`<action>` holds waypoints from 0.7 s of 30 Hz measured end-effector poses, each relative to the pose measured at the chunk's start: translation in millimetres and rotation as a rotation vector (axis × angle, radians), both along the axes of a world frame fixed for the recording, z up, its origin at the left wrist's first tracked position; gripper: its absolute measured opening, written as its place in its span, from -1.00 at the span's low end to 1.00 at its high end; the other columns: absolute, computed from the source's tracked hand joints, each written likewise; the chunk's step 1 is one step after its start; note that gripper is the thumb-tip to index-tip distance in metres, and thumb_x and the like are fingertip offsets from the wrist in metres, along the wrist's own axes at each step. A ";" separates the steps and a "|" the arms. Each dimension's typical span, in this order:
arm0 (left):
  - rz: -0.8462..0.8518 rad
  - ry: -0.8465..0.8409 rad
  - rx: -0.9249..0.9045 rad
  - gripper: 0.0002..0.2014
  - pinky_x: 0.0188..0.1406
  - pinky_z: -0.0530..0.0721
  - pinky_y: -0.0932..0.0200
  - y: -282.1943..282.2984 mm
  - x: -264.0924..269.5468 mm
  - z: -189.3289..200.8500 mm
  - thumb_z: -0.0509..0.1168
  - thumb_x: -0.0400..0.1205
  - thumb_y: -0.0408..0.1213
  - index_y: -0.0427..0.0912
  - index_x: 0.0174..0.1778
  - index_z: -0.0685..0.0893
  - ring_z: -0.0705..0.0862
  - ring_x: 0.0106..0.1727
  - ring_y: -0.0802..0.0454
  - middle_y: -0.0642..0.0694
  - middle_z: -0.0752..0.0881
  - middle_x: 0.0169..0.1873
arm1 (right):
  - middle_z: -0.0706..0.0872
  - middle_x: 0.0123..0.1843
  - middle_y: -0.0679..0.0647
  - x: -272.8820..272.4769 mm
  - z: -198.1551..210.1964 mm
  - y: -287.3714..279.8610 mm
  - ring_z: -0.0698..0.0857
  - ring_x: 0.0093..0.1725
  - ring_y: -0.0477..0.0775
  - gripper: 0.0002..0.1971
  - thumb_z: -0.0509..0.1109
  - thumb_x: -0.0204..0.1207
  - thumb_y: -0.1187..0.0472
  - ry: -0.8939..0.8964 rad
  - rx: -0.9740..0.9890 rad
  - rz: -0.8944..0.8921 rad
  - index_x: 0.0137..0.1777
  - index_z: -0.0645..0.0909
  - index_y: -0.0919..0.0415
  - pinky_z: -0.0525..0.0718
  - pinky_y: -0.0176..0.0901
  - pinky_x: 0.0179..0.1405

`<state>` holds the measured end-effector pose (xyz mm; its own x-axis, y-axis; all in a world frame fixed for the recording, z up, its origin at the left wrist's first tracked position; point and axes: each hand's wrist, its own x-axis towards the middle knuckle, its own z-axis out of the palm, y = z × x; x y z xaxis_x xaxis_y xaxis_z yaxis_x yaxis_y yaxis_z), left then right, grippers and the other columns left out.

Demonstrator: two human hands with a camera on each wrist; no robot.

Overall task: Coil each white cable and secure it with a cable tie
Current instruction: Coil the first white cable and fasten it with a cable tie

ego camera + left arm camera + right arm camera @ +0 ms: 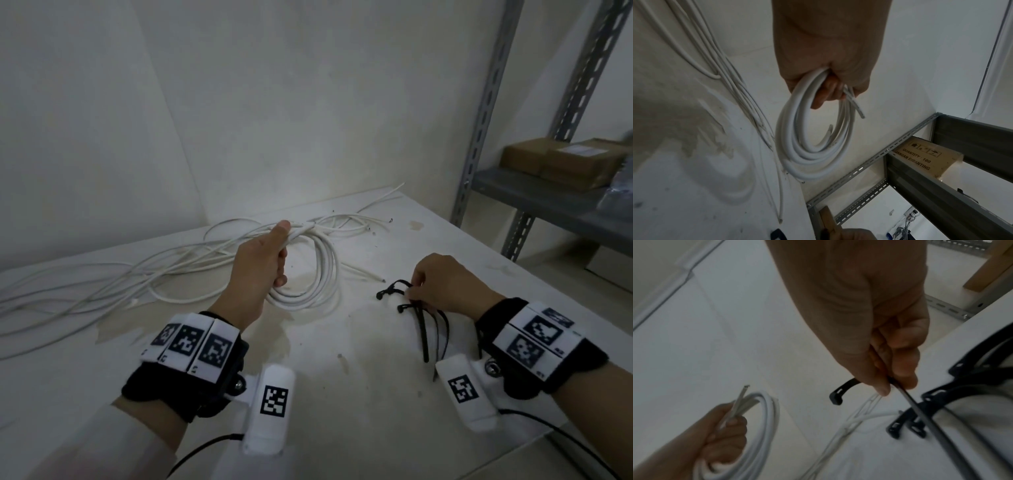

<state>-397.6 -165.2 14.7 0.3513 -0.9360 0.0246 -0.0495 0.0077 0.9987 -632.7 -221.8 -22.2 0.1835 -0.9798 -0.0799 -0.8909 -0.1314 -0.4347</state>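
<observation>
Nearest, both wrists wear black straps with white, square-patterned tags and white camera pods with thin black leads. The right hand sits low over the right side of the counter, a white, matt slab with pale brown stains and dark specks. Its grip is closed in a pinch: thumb and fingertips clamp one thin black tie, a flat, smooth plastic strip whose blocky head curls out to the left of the thumb. Under that hand lies a small heap of ties, black strips with square slotted heads, fanned out and overlapping on the counter.

The left hand is raised over the middle of the counter, its grip closed round the coil, fingers wrapped through the ring and thumb pressed on top. The coil is round, smooth white cable in several neat loops; it hangs from the fist with its lower arc at or just above the counter; contact cannot be told. Two cut ends stick out by the fingers.

Beyond, towards the far-left edge, loose cables sprawl in long, thin, tangled curves, some ends reaching the far edge by the wall.

Past the right edge stands a grey metal rack of slotted angle posts, with brown cardboard boxes on its shelf.
</observation>
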 end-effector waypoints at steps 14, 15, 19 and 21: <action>0.172 0.021 -0.109 -0.56 -0.70 0.30 0.32 38.7 96.0 14.2 0.22 0.65 -0.09 -0.18 -0.54 0.40 0.26 -0.71 0.16 0.08 0.33 -0.76 | 0.61 -0.17 0.10 141.4 62.4 34.7 0.67 -0.55 -0.04 -0.91 0.22 0.64 0.24 -0.543 -0.091 0.268 -0.02 0.55 0.19 0.58 -0.39 -0.57; 0.193 0.012 -0.120 -0.57 -0.69 0.31 0.32 43.1 104.5 15.6 0.22 0.65 -0.09 -0.19 -0.52 0.40 0.27 -0.70 0.15 0.08 0.33 -0.76 | 0.63 -0.17 0.12 155.5 64.8 38.1 0.66 -0.54 -0.04 -0.89 0.21 0.64 0.26 -0.579 -0.097 0.297 -0.02 0.57 0.18 0.57 -0.41 -0.55; 0.295 -0.023 -0.161 -0.57 -0.68 0.33 0.31 60.6 139.2 22.3 0.21 0.66 -0.09 -0.20 -0.52 0.42 0.29 -0.73 0.16 0.09 0.34 -0.77 | 0.64 -0.39 0.08 209.6 71.6 54.0 0.59 -0.56 -0.21 -0.83 0.28 0.58 0.30 -0.709 -0.106 0.419 -0.14 0.62 0.02 0.45 -0.47 -0.52; 0.349 -0.034 -0.183 -0.56 -0.68 0.33 0.30 68.0 153.5 23.8 0.21 0.66 -0.09 -0.19 -0.53 0.42 0.30 -0.73 0.17 0.10 0.34 -0.78 | 0.65 -0.47 0.08 233.9 72.4 63.5 0.59 -0.60 -0.23 -0.91 0.38 0.52 0.31 -0.790 -0.101 0.450 -0.13 0.64 0.10 0.47 -0.45 -0.53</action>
<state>-244.1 -97.3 38.4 0.6440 -0.7392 0.1971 -0.1135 0.1625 0.9802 -398.7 -158.3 50.3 0.5144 -0.7982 0.3136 -0.1947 -0.4648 -0.8637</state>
